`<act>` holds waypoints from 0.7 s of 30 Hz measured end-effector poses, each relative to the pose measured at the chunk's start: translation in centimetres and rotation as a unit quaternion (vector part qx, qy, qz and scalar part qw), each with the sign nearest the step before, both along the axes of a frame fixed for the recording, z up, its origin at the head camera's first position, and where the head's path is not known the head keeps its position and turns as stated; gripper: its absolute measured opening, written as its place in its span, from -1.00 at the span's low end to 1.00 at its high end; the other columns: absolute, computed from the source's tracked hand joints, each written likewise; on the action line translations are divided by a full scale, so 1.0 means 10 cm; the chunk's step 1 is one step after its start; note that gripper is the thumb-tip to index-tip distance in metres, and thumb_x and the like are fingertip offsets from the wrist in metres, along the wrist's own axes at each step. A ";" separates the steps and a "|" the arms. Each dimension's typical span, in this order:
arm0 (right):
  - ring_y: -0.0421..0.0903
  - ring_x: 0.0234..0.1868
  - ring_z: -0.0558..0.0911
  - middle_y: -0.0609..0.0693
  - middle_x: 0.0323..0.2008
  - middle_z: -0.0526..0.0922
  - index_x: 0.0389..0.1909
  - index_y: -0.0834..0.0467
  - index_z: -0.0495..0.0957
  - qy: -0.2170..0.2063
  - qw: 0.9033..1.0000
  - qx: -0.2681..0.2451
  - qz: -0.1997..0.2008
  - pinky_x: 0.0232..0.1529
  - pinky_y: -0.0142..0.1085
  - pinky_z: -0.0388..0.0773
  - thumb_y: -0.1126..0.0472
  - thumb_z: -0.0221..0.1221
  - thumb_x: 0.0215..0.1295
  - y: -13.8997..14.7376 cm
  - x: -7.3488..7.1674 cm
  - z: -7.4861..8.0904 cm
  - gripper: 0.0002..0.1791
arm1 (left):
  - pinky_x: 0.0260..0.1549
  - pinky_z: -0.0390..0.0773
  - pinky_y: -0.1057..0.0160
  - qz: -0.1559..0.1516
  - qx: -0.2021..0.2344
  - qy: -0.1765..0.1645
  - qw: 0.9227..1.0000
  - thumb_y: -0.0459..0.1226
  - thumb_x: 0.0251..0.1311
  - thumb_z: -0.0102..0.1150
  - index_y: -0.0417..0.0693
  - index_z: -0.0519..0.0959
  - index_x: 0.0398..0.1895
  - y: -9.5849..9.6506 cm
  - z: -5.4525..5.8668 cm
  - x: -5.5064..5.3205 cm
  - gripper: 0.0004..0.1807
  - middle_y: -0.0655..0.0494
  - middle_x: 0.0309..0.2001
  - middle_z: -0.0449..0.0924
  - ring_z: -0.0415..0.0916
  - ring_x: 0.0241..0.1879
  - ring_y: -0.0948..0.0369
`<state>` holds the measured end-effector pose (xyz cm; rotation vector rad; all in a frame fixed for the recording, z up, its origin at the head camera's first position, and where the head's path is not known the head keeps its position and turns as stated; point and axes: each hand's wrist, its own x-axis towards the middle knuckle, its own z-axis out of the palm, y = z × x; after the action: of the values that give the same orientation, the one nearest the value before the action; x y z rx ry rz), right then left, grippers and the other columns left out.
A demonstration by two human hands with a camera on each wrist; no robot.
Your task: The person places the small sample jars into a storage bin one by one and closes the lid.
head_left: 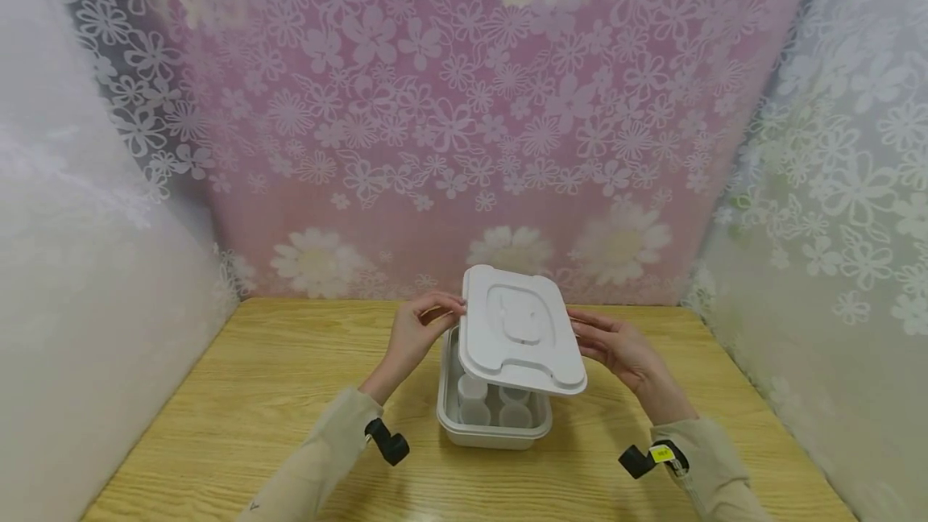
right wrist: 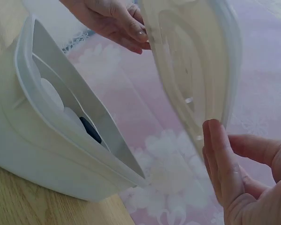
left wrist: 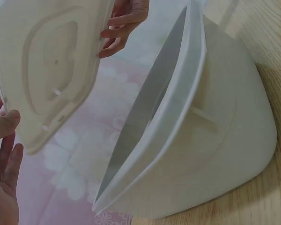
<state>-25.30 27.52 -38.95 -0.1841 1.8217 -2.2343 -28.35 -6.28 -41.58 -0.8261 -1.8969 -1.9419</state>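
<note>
A white plastic lid is held tilted above a white rectangular box, its right side away from the box. My left hand pinches the lid's left edge between thumb and fingers. At the opposite edge, my right hand holds the lid, fingers nearly straight against its underside in the right wrist view and the thumb on the other side. Several white round-topped containers stand inside the box, partly hidden by the lid. The right wrist view also shows a dark object in there, its kind unclear.
The box stands on a wood-grain table. A pink flowered sheet rises behind the table, and pale flowered panels flank it. Each forearm wears a black wrist device over a light sleeve.
</note>
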 end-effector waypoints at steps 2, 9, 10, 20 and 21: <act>-0.20 -0.12 0.75 -0.14 -0.11 0.74 0.34 0.26 0.47 0.001 1.000 -0.003 0.000 -0.09 -0.39 0.72 0.36 0.06 0.54 -0.01 0.00 -0.01 -0.59 | 0.13 0.64 0.17 0.012 -0.004 -0.019 1.000 -0.46 0.25 0.32 -0.30 0.69 -0.08 0.00 0.01 0.01 -0.81 -0.22 0.06 0.64 0.62 0.10 0.07; -0.18 -0.12 0.75 -0.14 -0.10 0.74 0.37 0.30 0.42 0.009 1.000 -0.008 -0.021 -0.08 -0.37 0.72 0.36 0.08 0.53 -0.05 0.00 -0.04 -0.56 | 0.07 0.68 0.17 -0.002 -0.016 -0.165 0.986 -0.39 0.31 0.31 -0.21 0.55 0.26 -0.02 0.07 0.04 -0.56 -0.15 0.20 0.59 0.61 0.12 -0.03; -0.17 -0.12 0.76 -0.14 -0.10 0.74 0.38 0.32 0.41 0.011 1.000 -0.007 -0.025 -0.08 -0.36 0.72 0.36 0.09 0.52 -0.06 0.00 -0.05 -0.55 | 0.08 0.67 0.16 -0.015 -0.013 -0.185 0.983 -0.40 0.33 0.28 -0.23 0.53 0.28 -0.03 0.07 0.04 -0.55 -0.17 0.21 0.58 0.62 0.12 -0.01; -0.19 -0.12 0.75 -0.13 -0.08 0.73 0.47 0.47 0.17 0.044 0.996 0.061 -0.047 -0.07 -0.35 0.73 0.30 0.16 0.49 -0.14 -0.04 -0.18 -0.34 | 0.15 0.63 0.18 -0.086 0.012 -0.306 0.948 -0.33 0.51 0.06 -0.30 0.42 0.39 -0.15 0.08 0.01 -0.55 -0.23 0.31 0.47 0.61 0.09 0.17; -0.18 -0.12 0.75 -0.11 -0.07 0.72 0.47 0.47 0.17 0.046 0.996 0.064 -0.048 -0.07 -0.34 0.73 0.29 0.17 0.49 -0.15 -0.04 -0.19 -0.34 | 0.15 0.63 0.17 -0.083 0.005 -0.305 0.949 -0.32 0.51 0.07 -0.31 0.42 0.39 -0.16 0.07 0.02 -0.54 -0.24 0.31 0.47 0.61 0.11 0.14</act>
<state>-25.68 26.00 -40.84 -0.1807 2.0557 -2.1953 -28.17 -7.89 -40.86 -0.4092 -2.1892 -2.5271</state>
